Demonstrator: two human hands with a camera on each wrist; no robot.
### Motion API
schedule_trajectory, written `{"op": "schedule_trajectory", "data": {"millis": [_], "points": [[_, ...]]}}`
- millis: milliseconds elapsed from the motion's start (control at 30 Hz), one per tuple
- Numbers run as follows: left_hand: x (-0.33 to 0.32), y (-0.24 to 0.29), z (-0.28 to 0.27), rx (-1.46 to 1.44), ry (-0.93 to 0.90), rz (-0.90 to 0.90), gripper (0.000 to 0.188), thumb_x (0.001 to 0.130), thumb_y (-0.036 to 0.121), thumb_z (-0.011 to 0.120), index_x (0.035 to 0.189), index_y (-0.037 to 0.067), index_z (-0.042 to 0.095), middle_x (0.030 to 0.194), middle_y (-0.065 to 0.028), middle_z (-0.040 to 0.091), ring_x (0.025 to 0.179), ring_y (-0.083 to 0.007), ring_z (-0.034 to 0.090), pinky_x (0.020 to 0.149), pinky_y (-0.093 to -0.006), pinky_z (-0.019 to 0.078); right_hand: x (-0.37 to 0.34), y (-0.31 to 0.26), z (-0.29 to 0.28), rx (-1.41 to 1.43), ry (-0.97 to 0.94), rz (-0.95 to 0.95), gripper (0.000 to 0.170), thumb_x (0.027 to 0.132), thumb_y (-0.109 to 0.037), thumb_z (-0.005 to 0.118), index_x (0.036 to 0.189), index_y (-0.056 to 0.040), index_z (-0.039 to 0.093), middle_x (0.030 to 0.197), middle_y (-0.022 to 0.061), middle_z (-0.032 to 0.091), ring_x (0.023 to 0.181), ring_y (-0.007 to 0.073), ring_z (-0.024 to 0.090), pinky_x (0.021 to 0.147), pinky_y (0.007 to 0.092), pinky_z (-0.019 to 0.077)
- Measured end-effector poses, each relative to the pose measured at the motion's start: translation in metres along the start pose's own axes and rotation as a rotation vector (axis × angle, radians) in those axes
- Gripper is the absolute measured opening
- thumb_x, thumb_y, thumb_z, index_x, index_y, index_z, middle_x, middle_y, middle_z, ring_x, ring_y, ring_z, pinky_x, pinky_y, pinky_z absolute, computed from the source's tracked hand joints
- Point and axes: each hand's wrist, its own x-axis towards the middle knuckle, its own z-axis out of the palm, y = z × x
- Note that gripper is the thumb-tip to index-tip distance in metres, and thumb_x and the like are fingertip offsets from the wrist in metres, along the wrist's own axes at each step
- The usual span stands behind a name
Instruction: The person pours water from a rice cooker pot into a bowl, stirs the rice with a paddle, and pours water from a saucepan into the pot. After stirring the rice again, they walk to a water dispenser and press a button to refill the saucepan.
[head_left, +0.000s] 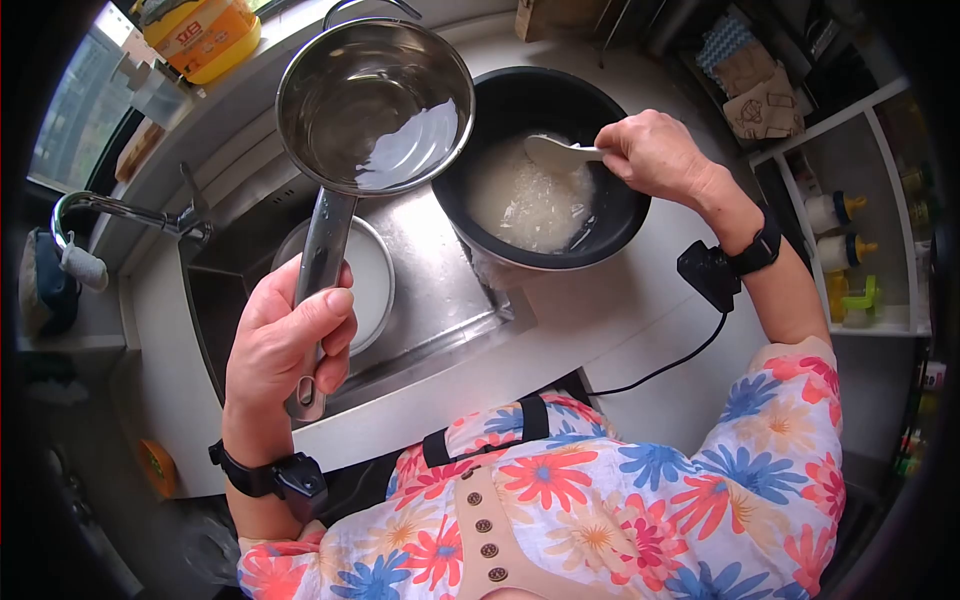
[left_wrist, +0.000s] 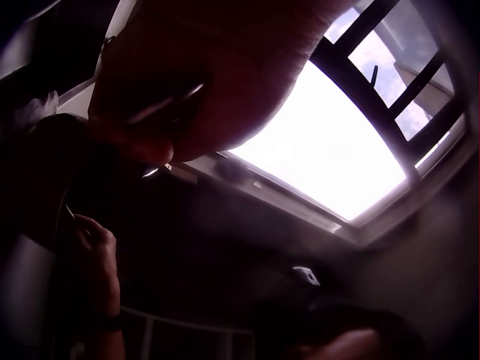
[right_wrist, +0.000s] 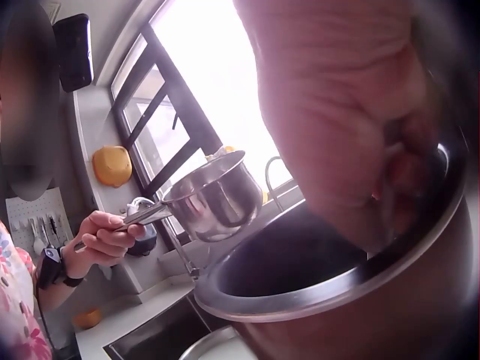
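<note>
My left hand (head_left: 292, 325) grips the long handle of a steel saucepan (head_left: 320, 165), held up over the sink beside the black pot. Clear liquid with a bright reflection shows inside the saucepan, and its steel wall (right_wrist: 217, 202) appears side-on in the right wrist view. My right hand (head_left: 655, 155) pinches the handle of a white rice paddle (head_left: 562, 153) over the far right of the pot (head_left: 615, 225). Whitish rice (head_left: 530, 200) in cloudy water lies in the pot under the paddle's blade. The left wrist view is mostly dark.
A steel sink (head_left: 430, 330) holds a round basin (head_left: 385, 270) of whitish liquid, partly behind the saucepan handle. The faucet (head_left: 130, 212) stands at left. On the windowsill is a yellow jug (head_left: 205, 40). White shelves (head_left: 905, 327) with bottles stand at right; a black cable (head_left: 660, 366) crosses the counter.
</note>
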Motion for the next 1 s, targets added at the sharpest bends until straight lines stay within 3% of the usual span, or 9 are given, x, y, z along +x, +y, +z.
{"op": "schedule_trajectory", "data": {"millis": [33,133,300,467,867,1000], "points": [[0.001,0.000,0.001,0.032,0.000,0.010,0.021,0.085,0.018,0.062,0.092,0.003,0.050,0.057,-0.0026,0.046,0.036,-0.0081,0.042,0.034,-0.0202,0.0352,0.001,0.008,0.003,0.035,0.117,-0.050,0.015,0.075,-0.011,0.058,0.086,-0.0073,0.068,0.074,0.0119,0.065,0.073,0.0289,0.063,0.068,0.0374,0.0505],[0.004,0.000,0.003,0.082,-0.010,0.026,0.021,0.085,0.019,0.062,0.091,0.003,0.050,0.057,-0.0019,0.046,0.037,-0.0073,0.042,0.034,-0.0199,0.0358,0.006,0.017,0.008,-0.074,0.166,-0.037,0.015,0.075,-0.011,0.059,0.086,-0.0072,0.068,0.074,0.0124,0.065,0.072,0.0291,0.063,0.068,0.0373,0.0503],[0.010,-0.001,0.006,0.175,-0.009,0.043,0.019,0.086,0.019,0.061,0.090,0.004,0.050,0.058,-0.0006,0.046,0.039,-0.0061,0.042,0.035,-0.0193,0.0362,0.001,0.005,0.002,-0.044,-0.160,-0.109,0.015,0.071,-0.008,0.058,0.080,-0.0058,0.069,0.071,0.0125,0.064,0.070,0.0294,0.062,0.066,0.0368,0.0503],[0.017,-0.005,0.009,0.335,0.020,0.084,0.015,0.087,0.016,0.057,0.090,0.004,0.049,0.059,0.0008,0.046,0.040,-0.0049,0.042,0.035,-0.0192,0.0358,-0.008,0.006,-0.009,0.067,-0.237,-0.069,0.017,0.068,-0.005,0.058,0.082,-0.0038,0.069,0.070,0.0140,0.064,0.067,0.0266,0.063,0.065,0.0337,0.0504],[0.024,-0.004,0.008,0.393,0.026,0.145,0.016,0.088,0.017,0.056,0.091,0.004,0.048,0.059,0.0016,0.046,0.039,-0.0040,0.042,0.035,-0.0182,0.0358,-0.018,0.015,-0.018,0.107,-0.124,0.061,0.020,0.070,-0.005,0.056,0.086,-0.0006,0.068,0.067,0.0147,0.063,0.061,0.0262,0.062,0.063,0.0327,0.0498],[0.024,-0.006,0.008,0.387,0.029,0.155,0.016,0.088,0.017,0.057,0.090,0.004,0.048,0.059,0.0016,0.046,0.039,-0.0042,0.042,0.035,-0.0182,0.0358,-0.008,0.015,-0.010,0.008,-0.029,0.061,0.018,0.071,-0.007,0.054,0.082,-0.0025,0.067,0.071,0.0148,0.064,0.070,0.0289,0.062,0.068,0.0364,0.0499]]}}
